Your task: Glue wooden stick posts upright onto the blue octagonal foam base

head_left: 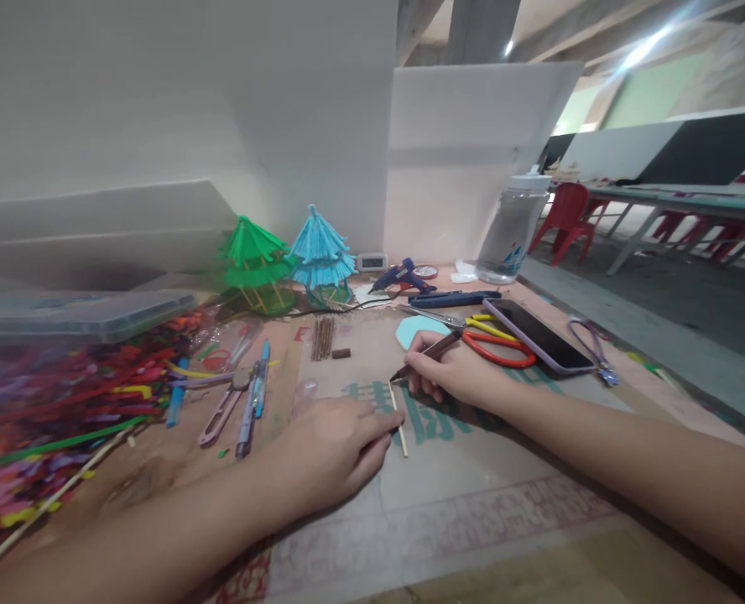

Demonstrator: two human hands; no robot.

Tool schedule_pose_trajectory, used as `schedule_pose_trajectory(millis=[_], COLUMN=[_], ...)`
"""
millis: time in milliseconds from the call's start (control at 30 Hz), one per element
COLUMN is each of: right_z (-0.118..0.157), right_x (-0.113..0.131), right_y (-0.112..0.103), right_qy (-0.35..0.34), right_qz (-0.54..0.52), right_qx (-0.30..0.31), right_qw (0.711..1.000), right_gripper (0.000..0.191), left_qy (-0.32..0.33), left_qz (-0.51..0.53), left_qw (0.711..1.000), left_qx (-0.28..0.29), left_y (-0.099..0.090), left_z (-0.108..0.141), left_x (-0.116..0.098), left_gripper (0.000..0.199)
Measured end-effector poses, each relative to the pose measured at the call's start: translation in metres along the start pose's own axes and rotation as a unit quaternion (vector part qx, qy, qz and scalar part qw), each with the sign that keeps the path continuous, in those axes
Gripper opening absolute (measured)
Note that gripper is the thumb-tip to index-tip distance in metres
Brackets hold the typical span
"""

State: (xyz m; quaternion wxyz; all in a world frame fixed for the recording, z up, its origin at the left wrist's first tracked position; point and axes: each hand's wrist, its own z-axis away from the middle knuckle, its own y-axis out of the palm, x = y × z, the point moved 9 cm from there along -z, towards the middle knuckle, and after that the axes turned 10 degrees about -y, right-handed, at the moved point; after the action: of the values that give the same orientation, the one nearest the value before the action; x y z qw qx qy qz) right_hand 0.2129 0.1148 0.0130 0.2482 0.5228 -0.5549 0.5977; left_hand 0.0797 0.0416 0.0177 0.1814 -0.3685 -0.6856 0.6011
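My right hand point(439, 369) is closed around a dark brown marker point(432, 348), its tip at the upper end of a thin pale wooden stick point(403, 439). The stick lies on the printed mat. With fingers pressed onto its middle, my left hand point(341, 440) holds the stick down; its fingertips are close together. A brown marker cap point(341, 354) lies beside a row of brown sticks point(323, 339), above my left hand. Just behind my right hand is a light blue octagonal piece point(414, 330).
Scissors point(498, 348), a phone point(539, 335), a glue gun point(403, 275) and a bottle point(514, 231) stand or lie at the right and back. Green point(254, 260) and blue point(320, 252) small umbrella-like towers stand behind. Colourful strips point(76, 394), pens and a cutter point(225, 411) lie left.
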Motion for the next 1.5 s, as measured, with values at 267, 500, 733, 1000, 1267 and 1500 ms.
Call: schedule_pose_trajectory(millis=[267,500,733,1000,1267,1500], right_z=[0.0008,0.0011,0.0000,0.0029,0.0034,0.0035], right_x=[-0.0007,-0.0004,-0.0005,0.0022,0.0024,0.0034], right_y=[0.0005,0.0019,0.0007,0.0045,0.0037,0.0031], right_qy=[-0.006,0.014,-0.006,0.011,0.010,0.013], right_qz=[0.005,0.007,-0.004,0.021,0.012,0.007], right_qx=[0.004,0.013,0.003,0.034,0.029,0.023], right_qw=[1.000,1.000,1.000,0.999,0.999,1.000], right_gripper=[0.021,0.019,0.019,0.018,0.017,0.017], left_qy=[0.012,0.009,0.008,0.007,-0.002,-0.002], left_qz=[-0.002,-0.002,-0.006,-0.011,-0.006,-0.005], left_qw=[1.000,1.000,1.000,1.000,1.000,1.000], left_qx=[-0.012,-0.008,-0.005,0.006,0.009,0.009], left_y=[-0.0028,0.0000,-0.0007,0.0014,0.0005,-0.0002], left_z=[-0.0006,-0.0005,-0.0006,-0.0017,-0.0009,-0.0016], left_x=[-0.0017,0.0004,0.0001,0.0001,-0.0001,0.0007], left_gripper=[0.034,0.034,0.034,0.035,0.034,0.035])
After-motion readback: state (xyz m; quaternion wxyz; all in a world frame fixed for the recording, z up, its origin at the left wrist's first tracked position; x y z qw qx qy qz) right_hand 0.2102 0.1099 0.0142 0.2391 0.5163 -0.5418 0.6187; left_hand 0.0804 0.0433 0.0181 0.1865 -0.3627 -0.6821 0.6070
